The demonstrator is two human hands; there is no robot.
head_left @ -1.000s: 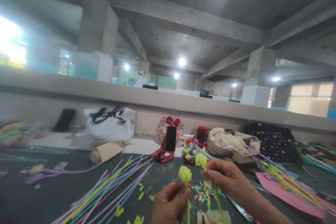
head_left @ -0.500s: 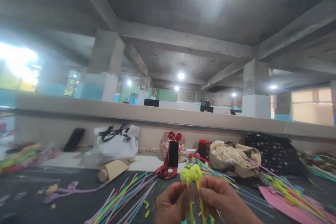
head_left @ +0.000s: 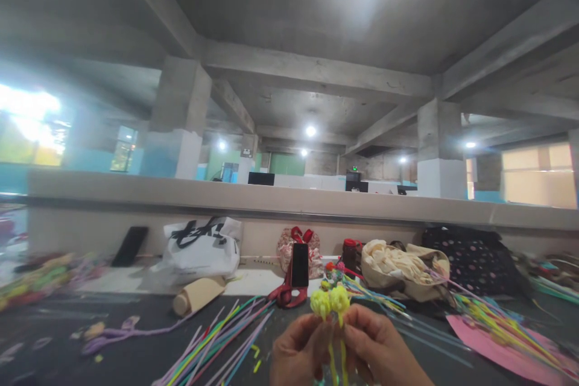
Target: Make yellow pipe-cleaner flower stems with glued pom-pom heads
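Two fluffy yellow pipe-cleaner flowers (head_left: 330, 301) stand side by side between my hands, their yellow stems hanging down. My left hand (head_left: 301, 347) pinches the stem of the left flower just under its head. The right flower's stem is pinched by the thumb and fingers of my right hand (head_left: 377, 344). Something clear, perhaps plastic, shows faintly around the stems at the bottom edge; I cannot make it out. Behind the flowers, a phone (head_left: 299, 265) leans upright on a patterned pouch (head_left: 284, 247), with red-handled scissors (head_left: 287, 295) below it.
Loose coloured pipe cleaners (head_left: 221, 338) lie left of my hands, and more lie on pink paper (head_left: 493, 344) at right. Along the partition (head_left: 253, 205) stand a white plastic bag (head_left: 199, 253), a cardboard roll (head_left: 199, 295), a beige cloth bag (head_left: 420, 277) and a black dotted bag (head_left: 470, 265).
Both hands keep their pinch on the flower stems. The two stems hang slightly closer together, and my right hand has shifted a little. The view has moved slightly.
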